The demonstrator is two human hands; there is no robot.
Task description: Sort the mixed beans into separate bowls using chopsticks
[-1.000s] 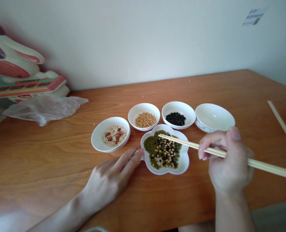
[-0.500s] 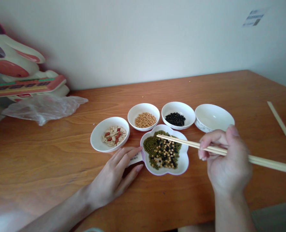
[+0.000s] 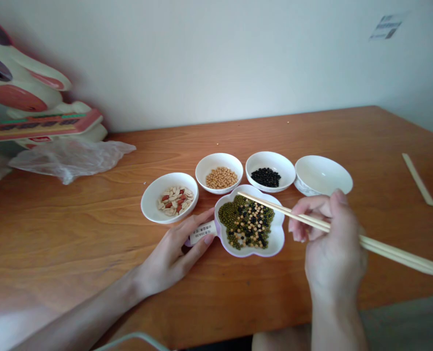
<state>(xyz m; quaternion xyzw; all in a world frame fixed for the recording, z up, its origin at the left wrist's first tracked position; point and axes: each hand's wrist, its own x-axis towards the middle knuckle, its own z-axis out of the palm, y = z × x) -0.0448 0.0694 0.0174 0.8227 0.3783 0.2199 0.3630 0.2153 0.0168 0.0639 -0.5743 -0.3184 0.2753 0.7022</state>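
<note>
My right hand grips a pair of chopsticks. Their tips hang close together over the far side of a white flower-shaped dish with a purple rim; I cannot make out anything between them. In the dish lie green beans, mixed with black beans and pale yellow beans. My left hand has its thumb and fingers on either side of the dish's short labelled handle. Behind the dish are a bowl of yellow beans and a bowl of black beans.
A bowl of pale seeds and red-brown nuts stands left of the dish, a bowl with nothing visible inside to the right. A paper strip lies far right. A plastic bag and cow-shaped toy sit at the left.
My right hand has shifted slightly left, and the chopstick tips now point more toward the dish's far edge. My left hand has slid along the handle, uncovering more of its label.
</note>
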